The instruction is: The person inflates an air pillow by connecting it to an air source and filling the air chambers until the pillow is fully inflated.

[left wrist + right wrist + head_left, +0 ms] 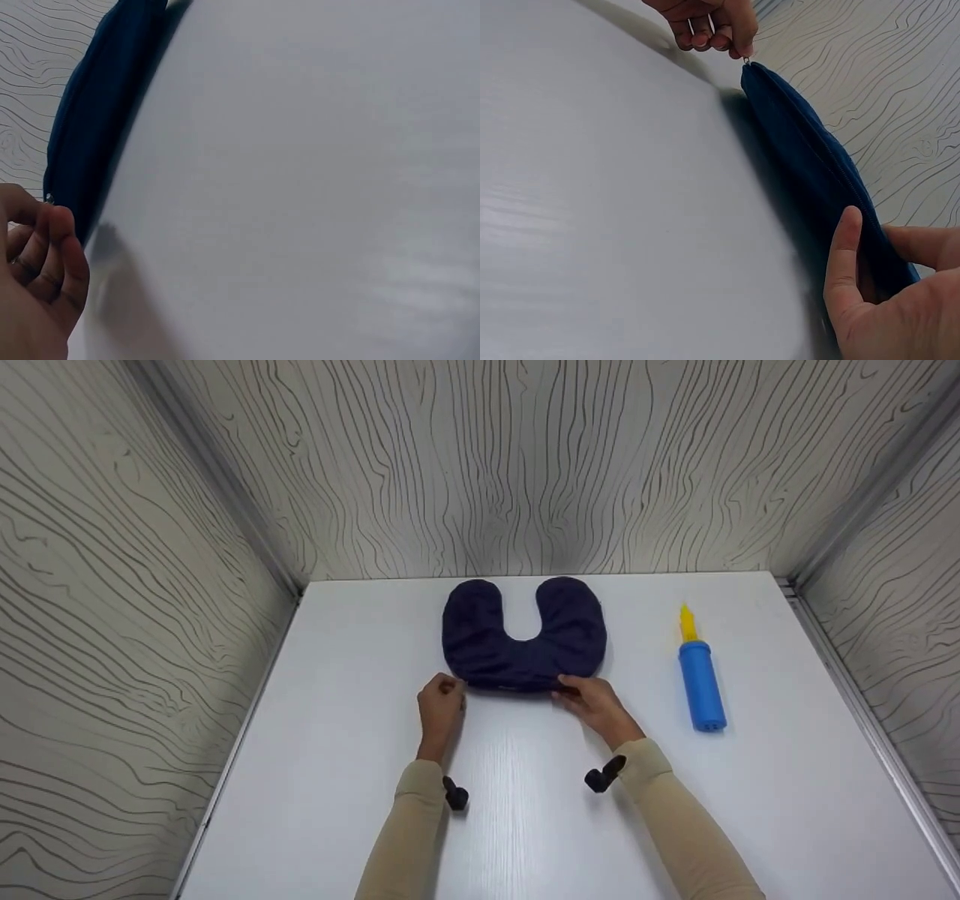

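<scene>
A dark blue U-shaped neck pillow (519, 664) lies on the white table, its open side facing the back wall. At the left end of its near edge, my left hand (441, 711) pinches a small metal zipper pull (746, 60) between thumb and finger. Along that edge runs the zipper (832, 154), which looks closed where it shows. My right hand (598, 706) grips the pillow's near edge toward the right, fingers on one side and thumb on the other. In the right wrist view both hands show at opposite ends of the zipped edge.
To the right lies a blue hand pump (703, 686) with a yellow nozzle (688, 624) pointing toward the back. Wood-grain patterned panels (480, 465) enclose the white table (337, 810) at the back and both sides.
</scene>
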### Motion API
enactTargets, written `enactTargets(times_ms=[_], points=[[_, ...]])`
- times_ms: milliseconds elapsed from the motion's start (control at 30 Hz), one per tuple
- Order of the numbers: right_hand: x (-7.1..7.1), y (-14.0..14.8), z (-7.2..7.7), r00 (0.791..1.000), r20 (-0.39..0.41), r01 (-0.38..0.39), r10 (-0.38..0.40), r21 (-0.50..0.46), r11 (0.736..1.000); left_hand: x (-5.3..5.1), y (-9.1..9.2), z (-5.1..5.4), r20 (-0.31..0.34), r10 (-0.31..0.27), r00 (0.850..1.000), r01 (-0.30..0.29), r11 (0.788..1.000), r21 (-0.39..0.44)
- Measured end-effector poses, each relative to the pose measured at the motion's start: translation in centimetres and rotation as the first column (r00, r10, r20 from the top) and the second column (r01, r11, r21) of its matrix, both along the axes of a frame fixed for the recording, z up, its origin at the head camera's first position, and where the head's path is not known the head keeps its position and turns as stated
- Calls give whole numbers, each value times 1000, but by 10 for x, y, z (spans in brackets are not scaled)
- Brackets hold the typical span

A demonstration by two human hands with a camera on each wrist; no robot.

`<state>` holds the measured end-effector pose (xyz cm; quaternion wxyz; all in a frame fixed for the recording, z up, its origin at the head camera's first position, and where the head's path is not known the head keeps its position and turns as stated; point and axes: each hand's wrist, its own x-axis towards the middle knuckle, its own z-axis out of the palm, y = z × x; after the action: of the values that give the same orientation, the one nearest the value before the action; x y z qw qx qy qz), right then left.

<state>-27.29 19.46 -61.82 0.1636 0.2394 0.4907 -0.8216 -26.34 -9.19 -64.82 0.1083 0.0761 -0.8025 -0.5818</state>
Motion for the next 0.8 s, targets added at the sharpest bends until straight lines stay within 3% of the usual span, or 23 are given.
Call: enactTargets(times_ms=[233, 400, 500, 633, 800], points=[[2, 0, 1, 1000, -5, -12, 12, 7, 1000, -1, 0, 1, 6, -6, 1000, 6, 995, -99], [3, 2, 1, 1000, -8, -28, 28, 17, 999, -1, 6, 9, -47, -44, 998, 34, 979, -202], [3, 3, 0, 1000, -11, -25, 25, 6, 1000, 0, 13, 13, -94, -121, 988, 88, 949, -301], [2, 3, -1, 1000, -12, -25, 25, 0, 1000, 1, 25, 19, -129, -240, 962, 166, 892, -421], [1, 2, -1, 1000, -10, -26, 26, 5, 1000, 1, 41, 27, -90, -386, 918, 286, 802, -525]])
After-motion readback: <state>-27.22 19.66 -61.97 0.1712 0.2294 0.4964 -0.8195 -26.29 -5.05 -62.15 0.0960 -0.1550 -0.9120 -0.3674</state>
